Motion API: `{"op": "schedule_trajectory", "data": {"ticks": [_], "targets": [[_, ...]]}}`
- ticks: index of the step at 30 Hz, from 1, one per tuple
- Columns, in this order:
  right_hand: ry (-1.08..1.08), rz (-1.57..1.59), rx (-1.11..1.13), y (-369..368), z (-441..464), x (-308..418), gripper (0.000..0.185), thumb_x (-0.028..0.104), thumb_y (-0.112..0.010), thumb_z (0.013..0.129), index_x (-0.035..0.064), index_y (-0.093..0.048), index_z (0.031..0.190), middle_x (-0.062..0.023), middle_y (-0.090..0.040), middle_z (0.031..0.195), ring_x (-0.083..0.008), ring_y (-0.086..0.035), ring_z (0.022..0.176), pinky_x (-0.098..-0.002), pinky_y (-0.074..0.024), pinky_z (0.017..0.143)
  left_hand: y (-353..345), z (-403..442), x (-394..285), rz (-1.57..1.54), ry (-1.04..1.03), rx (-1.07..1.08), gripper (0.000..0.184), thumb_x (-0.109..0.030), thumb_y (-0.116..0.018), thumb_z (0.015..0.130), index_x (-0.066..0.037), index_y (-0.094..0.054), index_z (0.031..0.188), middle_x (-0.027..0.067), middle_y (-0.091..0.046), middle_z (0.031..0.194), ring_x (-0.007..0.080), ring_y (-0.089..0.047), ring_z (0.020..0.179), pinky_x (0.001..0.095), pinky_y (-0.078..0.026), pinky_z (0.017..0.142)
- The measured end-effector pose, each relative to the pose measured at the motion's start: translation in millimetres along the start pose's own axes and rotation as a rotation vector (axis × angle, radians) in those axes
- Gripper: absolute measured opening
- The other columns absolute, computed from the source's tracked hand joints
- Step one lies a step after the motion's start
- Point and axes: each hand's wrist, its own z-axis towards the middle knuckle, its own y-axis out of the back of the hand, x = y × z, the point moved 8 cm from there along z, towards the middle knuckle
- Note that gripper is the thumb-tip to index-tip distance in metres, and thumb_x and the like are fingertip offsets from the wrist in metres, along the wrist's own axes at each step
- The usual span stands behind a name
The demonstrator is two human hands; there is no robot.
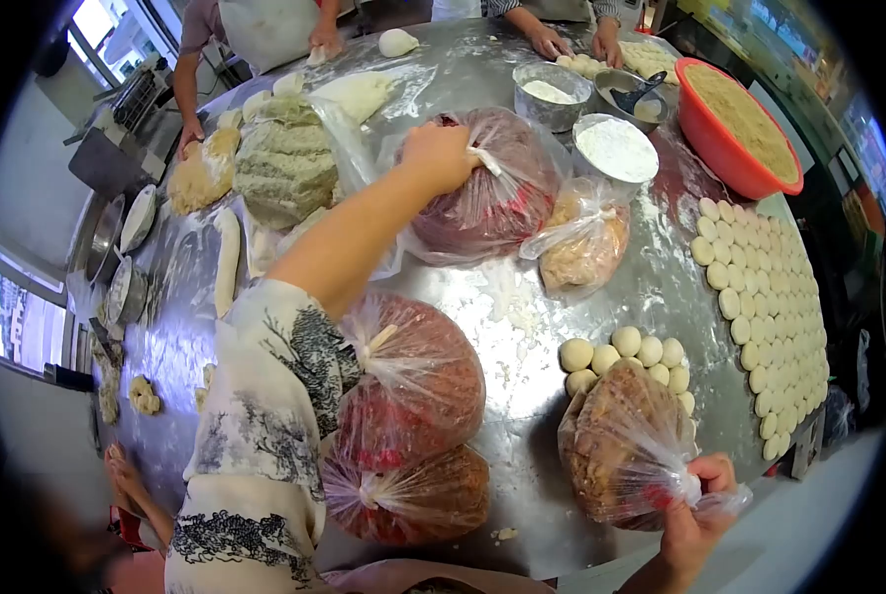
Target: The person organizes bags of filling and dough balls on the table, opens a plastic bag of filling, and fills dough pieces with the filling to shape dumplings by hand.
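My left hand (438, 158) reaches across the table, its fingers curled onto the top of a large clear plastic bag of dark red filling (492, 213), beside its tied neck. The fingertips are partly hidden. My right hand (695, 505) pinches the gathered neck of a plastic bag of brown filling (626, 441) at the near right. That bag is tilted and partly covers a cluster of round dough balls (651, 349). Under my left forearm lie a tied bag of red filling (413, 381) and a tied bag of brown filling (418, 495), one against the other.
A smaller tied bag (586, 243) sits beside the large red one. Rows of dough pieces (765, 307) line the right edge. Behind them are a red basin of brown crumbs (735, 129) and a bowl of white flour (616, 148). Co-workers' hands (552, 42) handle dough across the table.
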Motion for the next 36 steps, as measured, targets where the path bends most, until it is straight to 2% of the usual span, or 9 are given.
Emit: {"op": "schedule_trajectory", "data": {"ticks": [6,10,14,18,19,23,26,29,36], "targets": [[0.007,0.170,-0.036,10,-4,1,0.034,0.025,-0.076,0.081,0.0017,-0.052,0.090,-0.0011,-0.046,0.087,-0.0093,-0.045,0.078,-0.0214,-0.0343,0.070,64,-15,-28,-0.103,-0.141,-0.221,0.028,-0.033,-0.061,0.076,-0.006,-0.069,0.078,0.0184,-0.067,0.081,0.0366,-0.064,0.083,0.0469,-0.049,0.075],[-0.062,0.187,-0.083,16,-14,2,0.022,0.013,-0.070,0.077,0.0013,-0.055,0.089,-0.0014,-0.049,0.085,-0.0101,-0.047,0.078,-0.0221,-0.0360,0.071,111,-23,-17,-0.223,-0.178,-0.284,0.031,-0.032,-0.063,0.074,-0.002,-0.064,0.074,0.0206,-0.061,0.072,0.0381,-0.060,0.069,0.0444,-0.047,0.065],[-0.168,0.170,-0.111,24,-12,3,0.018,0.001,-0.057,0.072,0.0002,-0.058,0.090,-0.0018,-0.053,0.083,-0.0110,-0.050,0.079,-0.0235,-0.0397,0.073,197,-62,-17,-0.214,-0.285,-0.551,0.029,-0.027,-0.062,0.076,0.002,-0.057,0.071,0.0217,-0.054,0.064,0.0333,-0.054,0.059,0.0419,-0.042,0.057],[-0.127,0.125,-0.085,23,14,22,0.018,0.004,-0.059,0.076,-0.0005,-0.060,0.093,0.0001,-0.059,0.084,-0.0080,-0.054,0.077,-0.0227,-0.0441,0.070,258,-133,-14,-0.207,-0.202,-0.403,0.028,-0.021,-0.061,0.077,0.002,-0.049,0.068,0.0110,-0.042,0.057,0.0149,-0.042,0.054,0.0323,-0.036,0.052],[-0.085,0.097,-0.064,22,24,29,0.018,0.005,-0.060,0.077,-0.0005,-0.061,0.094,0.0003,-0.060,0.084,-0.0078,-0.055,0.076,-0.0231,-0.0451,0.069,264,-150,-13,-0.176,-0.169,-0.343,0.031,-0.027,-0.062,0.075,0.002,-0.053,0.067,0.0182,-0.050,0.059,0.0278,-0.050,0.055,0.0375,-0.039,0.054],[0.034,0.042,-0.010,-10,96,70,0.021,0.011,-0.061,0.080,-0.0014,-0.063,0.097,-0.0043,-0.066,0.080,-0.0095,-0.059,0.074,-0.0267,-0.0494,0.069,250,-210,-5,-0.151,-0.164,-0.206,0.025,-0.023,-0.061,0.072,-0.002,-0.051,0.063,0.0177,-0.050,0.063,0.0328,-0.051,0.059,0.0429,-0.037,0.054],[0.179,-0.002,-0.018,-55,149,104,0.026,0.015,-0.062,0.080,-0.0016,-0.066,0.099,-0.0098,-0.068,0.077,-0.0142,-0.063,0.072,-0.0300,-0.0504,0.070,220,-255,-5,-0.199,-0.171,-0.112,0.024,-0.023,-0.065,0.070,-0.003,-0.053,0.062,0.0164,-0.049,0.061,0.0325,-0.049,0.058,0.0417,-0.038,0.055],[0.264,-0.027,-0.055,-111,201,121,0.028,0.019,-0.064,0.078,-0.0019,-0.068,0.096,-0.0146,-0.069,0.076,-0.0208,-0.067,0.072,-0.0329,-0.0508,0.071,210,-285,20,-0.348,0.013,-0.052,0.024,-0.019,-0.066,0.070,-0.002,-0.052,0.060,0.0158,-0.048,0.057,0.0314,-0.047,0.057,0.0412,-0.037,0.055],[0.205,-0.040,-0.007,-262,261,101,0.032,0.027,-0.066,0.079,-0.0020,-0.069,0.092,-0.0160,-0.070,0.080,-0.0259,-0.068,0.074,-0.0369,-0.0509,0.069,185,-300,47,-0.457,0.134,-0.064,0.023,-0.017,-0.067,0.074,-0.003,-0.052,0.062,0.0145,-0.048,0.057,0.0301,-0.048,0.057,0.0402,-0.038,0.054]]}}
